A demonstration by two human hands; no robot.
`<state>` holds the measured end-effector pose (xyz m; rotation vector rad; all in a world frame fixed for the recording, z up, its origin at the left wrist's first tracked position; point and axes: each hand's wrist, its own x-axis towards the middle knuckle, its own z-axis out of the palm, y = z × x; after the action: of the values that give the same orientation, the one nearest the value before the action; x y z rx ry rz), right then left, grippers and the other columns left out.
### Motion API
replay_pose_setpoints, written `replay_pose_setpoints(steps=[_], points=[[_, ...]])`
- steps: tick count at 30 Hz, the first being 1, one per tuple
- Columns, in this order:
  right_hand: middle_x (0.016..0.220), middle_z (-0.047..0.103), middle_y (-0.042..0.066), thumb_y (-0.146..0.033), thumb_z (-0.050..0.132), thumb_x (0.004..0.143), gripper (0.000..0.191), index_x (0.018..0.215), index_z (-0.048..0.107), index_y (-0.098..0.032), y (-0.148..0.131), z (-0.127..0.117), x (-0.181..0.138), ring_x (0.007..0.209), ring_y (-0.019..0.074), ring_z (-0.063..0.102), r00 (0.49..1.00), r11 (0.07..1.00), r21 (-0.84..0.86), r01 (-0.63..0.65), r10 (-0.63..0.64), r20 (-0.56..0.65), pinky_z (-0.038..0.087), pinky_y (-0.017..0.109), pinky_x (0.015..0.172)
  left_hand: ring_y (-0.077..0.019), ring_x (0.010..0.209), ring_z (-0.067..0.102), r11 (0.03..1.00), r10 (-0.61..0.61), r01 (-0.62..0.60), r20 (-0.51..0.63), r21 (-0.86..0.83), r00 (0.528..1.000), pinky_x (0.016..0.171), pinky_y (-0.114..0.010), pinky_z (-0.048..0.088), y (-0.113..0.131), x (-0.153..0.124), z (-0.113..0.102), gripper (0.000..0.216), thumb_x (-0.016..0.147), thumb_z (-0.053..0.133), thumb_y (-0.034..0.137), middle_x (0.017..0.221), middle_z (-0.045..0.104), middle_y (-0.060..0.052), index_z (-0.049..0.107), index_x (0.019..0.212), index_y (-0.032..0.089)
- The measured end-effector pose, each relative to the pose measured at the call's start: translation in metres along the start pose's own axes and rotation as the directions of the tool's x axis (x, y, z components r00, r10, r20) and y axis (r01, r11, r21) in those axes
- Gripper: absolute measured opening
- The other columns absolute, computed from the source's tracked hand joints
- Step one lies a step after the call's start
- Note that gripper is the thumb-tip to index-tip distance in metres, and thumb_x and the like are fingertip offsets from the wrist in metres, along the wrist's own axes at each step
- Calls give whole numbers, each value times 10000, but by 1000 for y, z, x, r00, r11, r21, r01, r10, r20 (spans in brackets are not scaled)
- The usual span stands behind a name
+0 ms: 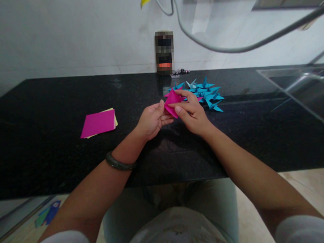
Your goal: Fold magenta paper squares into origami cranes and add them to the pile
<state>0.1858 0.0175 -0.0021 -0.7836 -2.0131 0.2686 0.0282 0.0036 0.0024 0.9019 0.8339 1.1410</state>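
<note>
A partly folded sheet of pink origami paper [172, 99] is held between my two hands above the dark counter. My left hand [153, 119] pinches its left side, thumb on top and fingers beneath. From the right, my right hand [192, 114] grips the paper's other side, with fingers laid across the folds. Just behind my right hand lies a cluster of blue paper cranes [205, 92], with pink folded paper showing among them. The underside of the held paper is hidden.
On the left of the black counter [57, 156] lies a stack of square paper [98, 123], pink on top and yellow below. A blurred-out upright device [164, 52] leans on the wall. A grey cable [229, 49] hangs above; a sink [307, 88] is at right.
</note>
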Motion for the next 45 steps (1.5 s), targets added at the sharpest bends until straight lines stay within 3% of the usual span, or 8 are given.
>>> replay_pose_setpoints(steps=[13, 19, 24, 28, 33, 38, 42, 45], points=[[1190, 456, 74, -450, 403, 866, 363, 956, 676, -229, -3, 3, -1, 1133, 240, 419, 999, 1000, -14, 6, -5, 41, 354, 449, 936, -89, 544, 609, 997, 24, -22, -22, 72, 999, 550, -200, 511, -4, 0, 1, 406, 784, 493, 519, 641, 648, -22, 589, 800, 124], [1166, 459, 73, -473, 553, 772, 298, 798, 671, -199, -7, -1, 1, 1103, 242, 434, 996, 999, 11, 45, -46, 81, 360, 434, 925, -78, 510, 583, 993, 81, -79, -20, 82, 996, 529, -188, 484, -5, 2, -1, 414, 780, 492, 527, 566, 604, -1, 575, 729, 125], [1046, 495, 57, -385, 574, 770, 215, 697, 569, -182, -7, 3, 1, 1026, 200, 472, 995, 990, 117, -76, 84, -59, 409, 377, 865, -90, 497, 578, 989, 97, -89, -61, 115, 993, 528, -210, 487, -8, 3, -1, 412, 752, 524, 536, 551, 601, -2, 569, 706, 129], [829, 496, -4, -301, 622, 706, 226, 837, 458, -216, 0, 14, 1, 752, 117, 505, 945, 913, 299, -276, 315, -87, 443, 252, 627, -95, 481, 574, 981, 71, -60, -56, 187, 996, 517, -213, 485, -8, -1, 4, 385, 732, 566, 509, 530, 598, -3, 573, 659, 131], [678, 443, -59, -259, 595, 705, 271, 875, 385, -237, 1, 22, 1, 567, 74, 443, 926, 841, 431, -327, 377, -33, 384, 210, 523, -85, 450, 547, 965, 77, -64, -39, 255, 996, 497, -208, 480, -8, -4, 9, 350, 715, 609, 460, 504, 581, 4, 571, 605, 131], [622, 431, -55, -388, 580, 747, 228, 813, 426, -233, -3, 18, 3, 528, 79, 450, 893, 770, 520, -369, 448, -29, 384, 209, 478, -84, 442, 532, 950, 124, -100, -62, 296, 990, 467, -198, 460, -9, -3, 7, 320, 710, 623, 437, 504, 579, 7, 588, 624, 131], [598, 499, -37, -526, 503, 775, 319, 799, 505, -207, -2, 13, 5, 476, 80, 479, 812, 579, 649, -493, 574, 106, 416, 212, 433, -95, 438, 530, 944, 181, -139, -119, 300, 976, 453, -208, 453, -11, -1, 4, 346, 719, 599, 467, 491, 565, 8, 572, 626, 135], [569, 524, -38, -527, 580, 718, 353, 751, 538, -178, -2, 11, 3, 434, 65, 471, 792, 514, 657, -551, 569, 220, 423, 203, 409, -86, 421, 507, 944, 211, -163, -146, 286, 967, 451, -205, 442, -10, 0, 3, 347, 740, 573, 472, 486, 552, 15, 559, 627, 144]])
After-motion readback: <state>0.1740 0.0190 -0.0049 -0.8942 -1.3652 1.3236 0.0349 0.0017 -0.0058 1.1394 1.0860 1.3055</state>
